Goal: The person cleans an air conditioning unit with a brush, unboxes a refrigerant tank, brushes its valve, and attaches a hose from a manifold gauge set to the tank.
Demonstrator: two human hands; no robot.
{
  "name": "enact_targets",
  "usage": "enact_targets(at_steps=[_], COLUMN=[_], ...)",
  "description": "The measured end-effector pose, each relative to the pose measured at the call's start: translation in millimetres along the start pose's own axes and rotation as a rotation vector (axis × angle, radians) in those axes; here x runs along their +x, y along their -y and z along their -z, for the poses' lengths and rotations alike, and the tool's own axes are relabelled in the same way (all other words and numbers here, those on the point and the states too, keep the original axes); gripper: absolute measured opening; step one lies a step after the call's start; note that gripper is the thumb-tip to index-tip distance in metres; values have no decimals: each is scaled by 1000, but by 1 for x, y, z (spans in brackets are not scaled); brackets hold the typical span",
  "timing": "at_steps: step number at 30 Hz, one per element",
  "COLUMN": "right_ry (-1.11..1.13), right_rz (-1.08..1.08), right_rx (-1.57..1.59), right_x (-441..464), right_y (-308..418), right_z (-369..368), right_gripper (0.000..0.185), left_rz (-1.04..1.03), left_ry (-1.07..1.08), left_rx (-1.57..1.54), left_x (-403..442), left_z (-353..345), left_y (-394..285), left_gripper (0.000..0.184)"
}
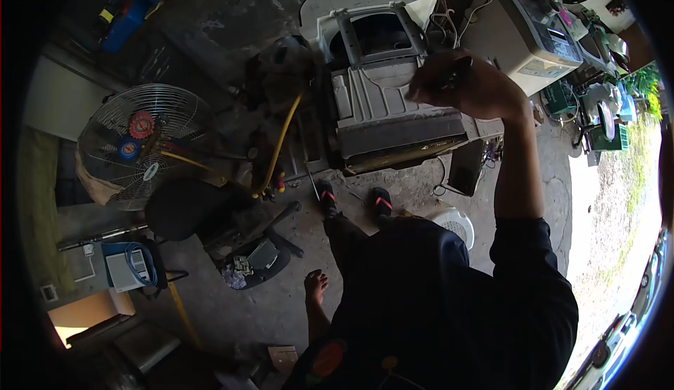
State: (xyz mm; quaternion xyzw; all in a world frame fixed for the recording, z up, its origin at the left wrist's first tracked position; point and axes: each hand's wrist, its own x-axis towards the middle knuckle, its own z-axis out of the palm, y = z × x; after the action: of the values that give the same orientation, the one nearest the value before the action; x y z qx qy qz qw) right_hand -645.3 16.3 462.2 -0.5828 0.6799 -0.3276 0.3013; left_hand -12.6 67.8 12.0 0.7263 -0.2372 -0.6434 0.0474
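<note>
My right hand [472, 87] is raised over a partly dismantled appliance, with its fingers curled in. A small dark thing shows at the fingers, too shadowed to name. Below and to the left of that hand lies the appliance's light grey ribbed panel [382, 91]. Behind the panel, a grey frame [349, 39] surrounds a dark round opening. My left hand [317, 286] hangs low beside my leg, apart from everything, its fingers loosely spread with nothing visible in them.
On the left stands a wire fan [149, 174] with a red gauge [141, 124] and a blue gauge [128, 148] against it. A yellow hose [283, 141] runs near the appliance. A black chair [184, 209], a white stool [458, 223] and a white washing machine [500, 33] stand around.
</note>
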Motion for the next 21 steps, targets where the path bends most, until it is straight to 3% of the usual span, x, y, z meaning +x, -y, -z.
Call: enact_targets(at_steps=[1, 3, 5, 6, 7, 9, 13, 15, 19, 21], right_ry=[5, 194, 137, 137, 142, 120, 171, 255, 416, 571], right_rz=[-298, -404, -204, 47, 159, 467, 515, 198, 103, -72], right_rx=[-333, -653, -460, -363, -284, 295, 371, 355, 259, 227], right_x=[-9, -2, 19, 37, 55, 75, 63, 44, 52, 72], right_y=[9, 4, 14, 7, 11, 22, 37, 34, 17, 9], right_z=[9, 3, -43, -75, -103, -132, -105, -69, -28, -21], right_gripper=[15, 25, 27, 28, 25, 20, 20, 22, 11, 12], left_rz=[-2, 14, 9, 6, 1, -21, -43, -46, -37, -47], left_ry=[-2, -29, -10, 19, 48, 53, 38, 60, 19, 2], left_rx=[-11, 14, 6, -8, -18, -20, -33, -32, -59, -87], left_x=[0, -2, -2, 4, 5, 5, 12, 19, 23, 24], left_z=[0, 0, -4, -6, -8, -19, -28, -26, -16, -12], left_y=[4, 8, 8, 14, 15, 5, -16, -16, -16, -12], left_gripper=[25, 25, 26, 25, 25, 24, 23, 25, 29, 29])
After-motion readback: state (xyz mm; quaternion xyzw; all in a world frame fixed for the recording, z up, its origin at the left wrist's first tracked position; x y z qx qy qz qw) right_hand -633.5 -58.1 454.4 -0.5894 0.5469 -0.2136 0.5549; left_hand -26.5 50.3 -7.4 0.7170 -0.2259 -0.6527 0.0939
